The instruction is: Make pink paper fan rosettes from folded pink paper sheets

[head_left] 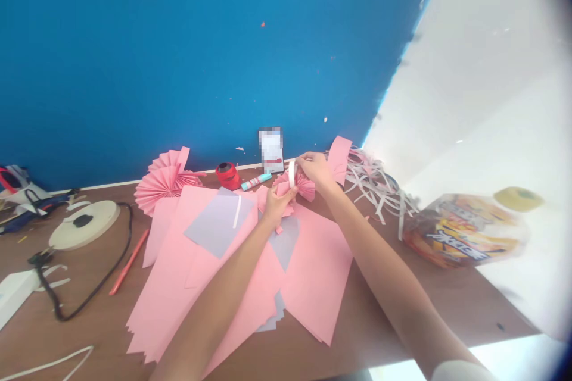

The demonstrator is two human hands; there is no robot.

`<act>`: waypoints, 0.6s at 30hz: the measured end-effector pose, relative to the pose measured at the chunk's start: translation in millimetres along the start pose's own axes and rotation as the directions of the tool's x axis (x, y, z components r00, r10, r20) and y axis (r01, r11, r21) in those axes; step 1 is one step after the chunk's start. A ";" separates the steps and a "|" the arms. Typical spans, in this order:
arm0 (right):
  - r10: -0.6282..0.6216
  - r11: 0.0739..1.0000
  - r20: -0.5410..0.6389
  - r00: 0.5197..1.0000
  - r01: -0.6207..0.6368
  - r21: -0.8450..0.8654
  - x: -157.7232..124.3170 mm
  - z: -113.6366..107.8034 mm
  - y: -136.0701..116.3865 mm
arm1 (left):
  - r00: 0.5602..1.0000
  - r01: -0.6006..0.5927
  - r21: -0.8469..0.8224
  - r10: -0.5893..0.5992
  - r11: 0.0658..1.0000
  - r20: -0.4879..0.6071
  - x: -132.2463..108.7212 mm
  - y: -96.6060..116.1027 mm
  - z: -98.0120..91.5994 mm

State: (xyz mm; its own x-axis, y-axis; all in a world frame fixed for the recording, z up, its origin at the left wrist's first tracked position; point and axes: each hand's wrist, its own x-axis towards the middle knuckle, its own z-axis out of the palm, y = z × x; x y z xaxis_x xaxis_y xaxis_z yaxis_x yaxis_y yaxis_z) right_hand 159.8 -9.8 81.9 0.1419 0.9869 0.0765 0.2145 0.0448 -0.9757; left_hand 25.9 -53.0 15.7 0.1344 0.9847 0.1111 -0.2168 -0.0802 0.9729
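Over brown tabletop before blue wall, grips pleated pink paper in left hand above pink sheets; curls right hand at white band, without clearly showing closure.

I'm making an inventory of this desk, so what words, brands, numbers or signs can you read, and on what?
None reads reliably.
Printed bag: large white lettering, too blurred to read.
Glue stick: marks too small to read.
Upright phone: screen pixelated, unreadable.
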 end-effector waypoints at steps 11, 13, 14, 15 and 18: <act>-0.327 0.763 0.501 0.801 0.537 -0.360 -13.2 -37.0 -34.3 | 0.999 0.038 -0.088 -0.035 0.995 0.040 -2.0 2.9 -2.1; -0.297 0.795 0.563 0.771 0.526 -0.302 -18.2 -41.8 -39.0 | 0.999 0.050 -0.158 -0.048 0.986 0.016 -1.3 2.9 -2.9; -0.288 0.820 0.569 0.770 0.505 -0.270 -20.4 -42.5 -40.6 | 0.999 0.054 -0.187 -0.054 0.981 0.005 -0.7 3.0 -2.9; -0.275 0.849 0.567 0.776 0.473 -0.236 -22.4 -41.8 -41.8 | 0.998 0.058 -0.207 -0.060 0.977 -0.005 0.1 3.3 -2.9; -0.207 0.935 0.559 0.803 0.331 -0.128 -27.1 -33.5 -43.8 | 0.991 0.101 -0.233 -0.119 0.967 -0.063 2.3 4.0 -2.6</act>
State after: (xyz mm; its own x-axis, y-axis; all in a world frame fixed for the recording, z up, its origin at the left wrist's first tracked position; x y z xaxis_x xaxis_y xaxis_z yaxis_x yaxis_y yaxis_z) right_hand 179.0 -43.8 129.4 -0.4709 0.8695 0.1490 0.3709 0.3484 -0.8609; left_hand 22.8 -50.6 19.2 0.0976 0.9951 -0.0181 -0.4216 0.0578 0.9049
